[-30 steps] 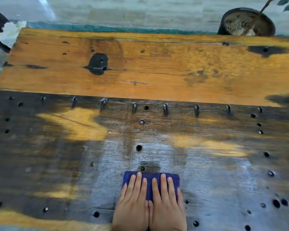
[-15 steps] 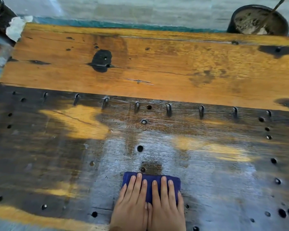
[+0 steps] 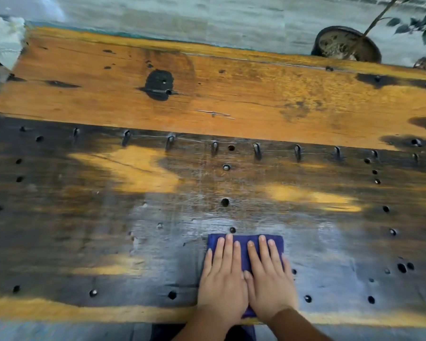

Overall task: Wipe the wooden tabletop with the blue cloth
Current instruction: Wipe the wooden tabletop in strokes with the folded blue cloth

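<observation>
We found no readable text, label, brand, number or sign anywhere in view; the wooden tabletop (image 3: pixel 231 94) and the blue cloth (image 3: pixel 244 252) carried no writing that we could make out.

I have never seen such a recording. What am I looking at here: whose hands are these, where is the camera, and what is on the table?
There is no machine here. A person wears a camera on the head, so the single picture looks forward and down at that person's own hands. The left hand and the right hand lie side by side, fingers straight, pressing flat on a folded blue cloth. The cloth lies on a wooden tabletop near its closer edge. The closer part of the wood is dark, with many small holes and a shiny patch around the cloth; the farther plank is orange-brown. Beyond the far edge stands a plant pot. Nothing is lifted; the cloth is only pressed down.
</observation>
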